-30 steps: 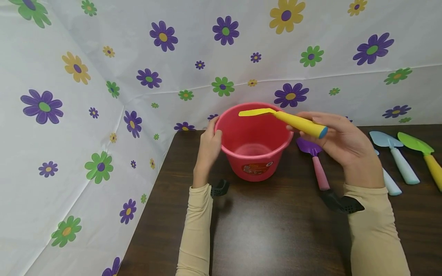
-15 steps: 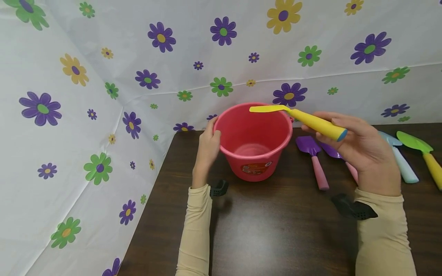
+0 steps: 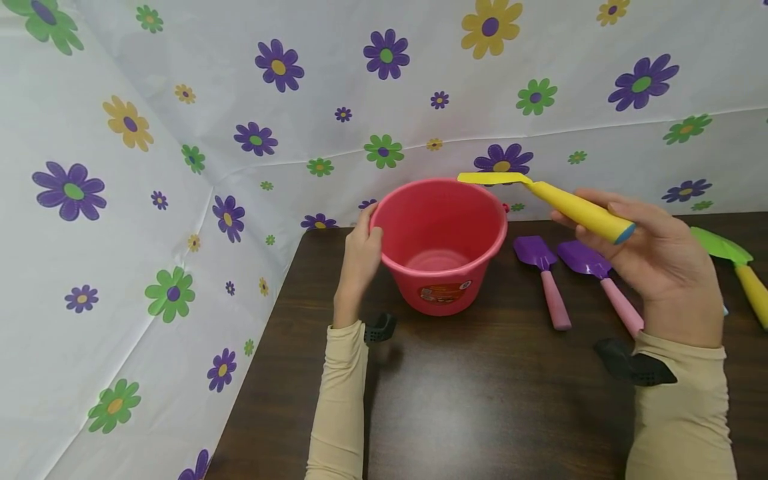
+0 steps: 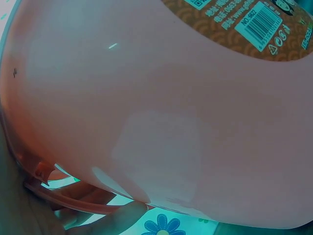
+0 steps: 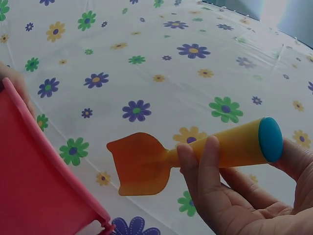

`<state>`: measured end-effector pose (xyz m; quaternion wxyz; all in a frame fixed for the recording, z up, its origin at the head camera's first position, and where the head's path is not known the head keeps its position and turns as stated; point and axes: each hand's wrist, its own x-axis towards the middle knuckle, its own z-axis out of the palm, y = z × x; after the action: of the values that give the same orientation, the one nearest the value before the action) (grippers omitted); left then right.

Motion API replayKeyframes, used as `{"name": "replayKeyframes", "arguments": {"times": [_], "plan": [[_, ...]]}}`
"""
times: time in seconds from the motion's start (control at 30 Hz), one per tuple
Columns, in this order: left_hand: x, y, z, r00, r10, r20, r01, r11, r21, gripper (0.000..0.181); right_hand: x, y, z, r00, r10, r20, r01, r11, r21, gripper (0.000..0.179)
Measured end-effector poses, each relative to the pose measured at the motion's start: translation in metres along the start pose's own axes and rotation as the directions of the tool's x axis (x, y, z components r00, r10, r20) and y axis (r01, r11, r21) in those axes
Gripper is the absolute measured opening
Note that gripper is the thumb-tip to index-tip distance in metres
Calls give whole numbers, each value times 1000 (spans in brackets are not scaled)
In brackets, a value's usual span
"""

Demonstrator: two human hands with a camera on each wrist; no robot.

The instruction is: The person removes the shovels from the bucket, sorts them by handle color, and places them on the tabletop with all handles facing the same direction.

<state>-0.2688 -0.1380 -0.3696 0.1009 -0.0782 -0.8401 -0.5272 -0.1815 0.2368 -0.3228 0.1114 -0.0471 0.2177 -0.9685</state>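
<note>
A pink-red bucket (image 3: 441, 293) stands upright on the dark table. My left hand (image 3: 362, 253) grips its left rim, thumb toward the front; in the left wrist view the bucket's wall (image 4: 161, 112) fills most of the picture. My right hand (image 3: 666, 257) holds a yellow toy shovel (image 3: 582, 208) by its blue-ended handle, up in the air right of the bucket. The shovel's flat blade points left, its tip just over the bucket's far right rim. In the right wrist view the fingers (image 5: 208, 166) curl round the handle and the blade (image 5: 142, 164) looks orange.
Two purple shovels with pink handles, one left (image 3: 552, 283) and one right (image 3: 606, 280), lie right of the bucket. A green shovel with a yellow handle (image 3: 735, 260) lies farther right. A flowered white sheet (image 3: 336, 80) hangs behind and left of the table.
My right hand has moved right with the yellow shovel, its blade drawing back from over the bucket's middle to the right rim. My left hand stays on the rim.
</note>
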Motion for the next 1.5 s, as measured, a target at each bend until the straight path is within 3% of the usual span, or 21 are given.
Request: {"name": "replayKeyframes", "arguments": {"times": [0.23,0.37,0.63,0.9,1.13,1.37,1.5], "plan": [[0,0,1,1000,8,-6,-8,1000,10,53,-1,-7,-6,1000,-19,-22,19,1000,3,40],[0,0,1,1000,7,-4,-7,1000,12,53,1,-8,-8,999,-14,-30,11,997,-82,39],[0,2,0,1000,3,3,-3,1000,6,52,5,-3,-10,991,-52,-127,25,979,-204,34],[0,2,0,1000,-1,5,1,1000,0,52,7,0,-10,987,-34,-155,14,992,-126,33],[-1,1,-1,1000,2,1,-2,1000,-4,52,12,2,-12,977,-37,-211,-5,981,-195,31],[0,0,-1,1000,6,11,-6,1000,-4,52,13,7,-22,970,-7,-244,-37,983,-178,30],[0,1,-1,1000,7,7,-7,1000,0,52,18,12,-27,964,4,-264,-68,970,-232,30]]}}
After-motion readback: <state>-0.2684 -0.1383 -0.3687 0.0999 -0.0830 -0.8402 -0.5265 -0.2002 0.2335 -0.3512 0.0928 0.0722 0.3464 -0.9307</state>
